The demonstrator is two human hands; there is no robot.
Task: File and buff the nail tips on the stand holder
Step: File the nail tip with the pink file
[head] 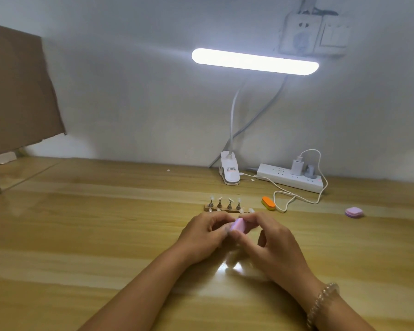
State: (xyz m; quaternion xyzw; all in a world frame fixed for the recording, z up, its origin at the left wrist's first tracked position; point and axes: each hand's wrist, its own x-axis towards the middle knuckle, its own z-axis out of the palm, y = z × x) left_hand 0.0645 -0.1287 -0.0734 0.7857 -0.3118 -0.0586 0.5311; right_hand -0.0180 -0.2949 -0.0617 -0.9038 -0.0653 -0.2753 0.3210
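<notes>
Wooden desk point(81, 235) is filling the lower half, its glossy top reflecting the light. White wall point(129, 91) is running behind it. Clip lamp point(230, 170) is sitting at the back edge, its light bar point(253, 62) glowing. Power strip point(285, 179) is lying just beside it, with a charger point(296, 167) plugged in. Wall socket point(304, 34) is sitting high up. Cardboard point(17, 91) is standing at left.

I see a lit clip lamp point(255, 61) beside a white power strip point(289, 179) at the worktop's point(81, 223) back, cardboard point(14, 91) on the left.
</notes>
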